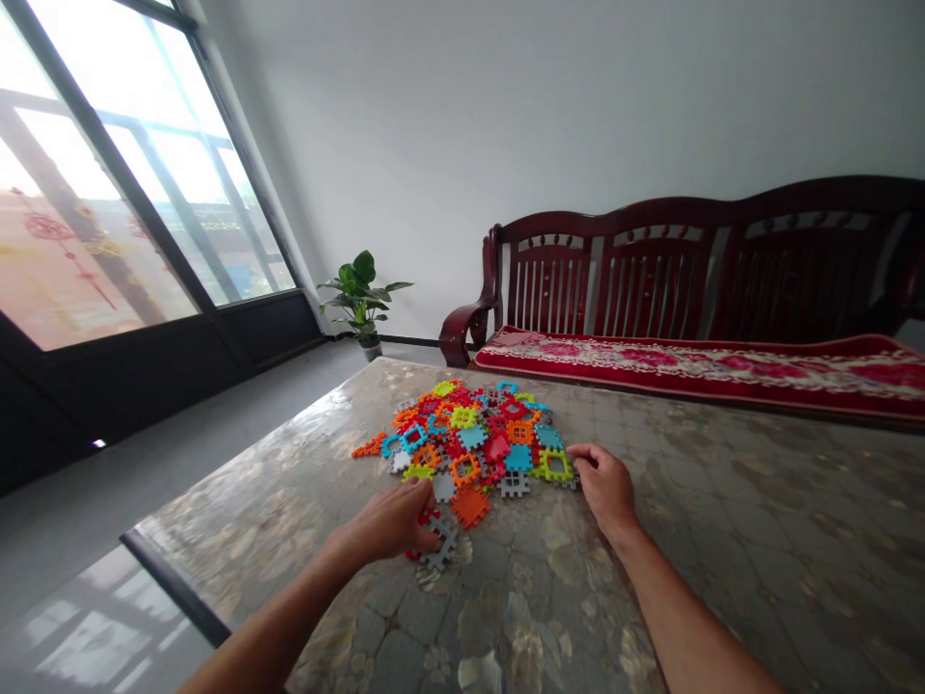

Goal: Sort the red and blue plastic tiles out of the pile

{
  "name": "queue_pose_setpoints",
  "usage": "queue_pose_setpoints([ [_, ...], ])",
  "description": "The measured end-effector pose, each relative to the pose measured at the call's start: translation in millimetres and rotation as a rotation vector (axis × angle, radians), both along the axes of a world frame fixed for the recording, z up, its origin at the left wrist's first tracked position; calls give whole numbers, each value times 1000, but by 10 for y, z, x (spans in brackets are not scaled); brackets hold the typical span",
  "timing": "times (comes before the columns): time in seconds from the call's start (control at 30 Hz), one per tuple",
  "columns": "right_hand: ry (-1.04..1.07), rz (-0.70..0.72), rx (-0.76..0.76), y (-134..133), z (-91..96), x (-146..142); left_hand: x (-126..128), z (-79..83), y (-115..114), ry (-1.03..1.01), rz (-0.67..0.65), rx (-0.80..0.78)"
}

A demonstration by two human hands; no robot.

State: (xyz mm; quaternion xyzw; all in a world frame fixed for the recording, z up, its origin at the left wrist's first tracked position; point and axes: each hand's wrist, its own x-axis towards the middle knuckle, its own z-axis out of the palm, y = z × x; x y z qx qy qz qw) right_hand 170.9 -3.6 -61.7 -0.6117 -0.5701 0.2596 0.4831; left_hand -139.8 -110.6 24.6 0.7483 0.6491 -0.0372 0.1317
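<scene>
A pile of flat, toothed plastic building tiles (473, 429) in orange, red, blue, green and grey lies on a marble-patterned table (723, 540). My left hand (390, 520) rests at the pile's near edge, fingers curled over grey and red tiles (439, 549). My right hand (605, 482) lies at the pile's right edge, its fingers bent and touching a green tile (553, 467) and a small grey one beside it.
A dark red wooden bench (694, 270) with a red flowered cushion (694, 364) stands behind the table. A potted plant (361, 299) sits on the floor by the large window (108, 193) at the left. The table's left edge (170, 583) is close to my left arm.
</scene>
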Motion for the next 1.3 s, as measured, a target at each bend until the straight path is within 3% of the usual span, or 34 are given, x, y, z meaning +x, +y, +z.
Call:
queue_pose_setpoints([
  [0.37, -19, -5, -12, 15, -18, 5, 87, -166, 189, -313, 123, 31],
  [0.67, -10, 3, 2, 11, -22, 1, 202, -175, 296, -225, 156, 4],
  [1.0, -15, 4, -2, 25, -41, 2, 224, -213, 305, -334, 155, -35],
  [1.17, -30, -2, -10, 17, -25, 5, 141, -143, 390, -482, 134, -6],
  [1.3, -24, -1, 1, 17, -19, 6, -35, 33, 619, -684, 264, 141],
])
